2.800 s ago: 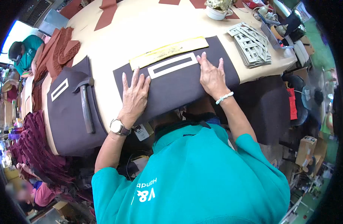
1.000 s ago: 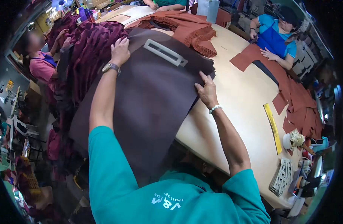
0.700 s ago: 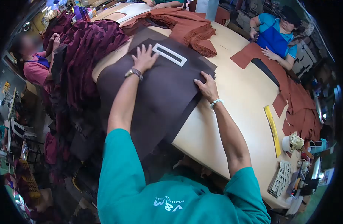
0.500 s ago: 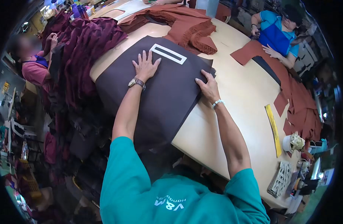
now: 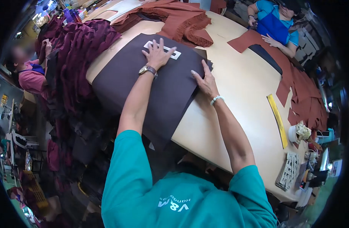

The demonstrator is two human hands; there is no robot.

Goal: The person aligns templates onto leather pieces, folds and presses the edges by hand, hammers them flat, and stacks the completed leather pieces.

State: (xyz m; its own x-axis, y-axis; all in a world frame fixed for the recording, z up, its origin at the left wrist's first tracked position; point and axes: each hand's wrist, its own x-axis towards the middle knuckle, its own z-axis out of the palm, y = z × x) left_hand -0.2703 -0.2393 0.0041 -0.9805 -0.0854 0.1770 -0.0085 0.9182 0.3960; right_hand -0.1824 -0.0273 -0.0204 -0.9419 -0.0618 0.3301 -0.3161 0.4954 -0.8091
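Observation:
A stack of dark brown fabric pieces [image 5: 144,91] lies on the table, its near end hanging over the front edge. On top is a white rectangular frame template [image 5: 174,55] with a long slot. My left hand [image 5: 158,57] rests over the template, fingers spread, covering its middle. At the stack's right edge is my right hand [image 5: 206,81], thumb and fingers apart, the thumb on top and the other fingers along the side. Some layers fan out beyond that corner.
Maroon fabric [image 5: 79,57] is heaped at the left, beside a person in pink. Rust-coloured fabric [image 5: 178,22] lies behind the stack and along the right, where a co-worker [image 5: 275,26] handles it. A yellow ruler [image 5: 277,121], white pot [image 5: 293,133] and cut templates [image 5: 288,171] sit at right.
My left hand has moved right, from beside the template onto it. My right hand still lies at the stack's edge. The whole view has shifted slightly.

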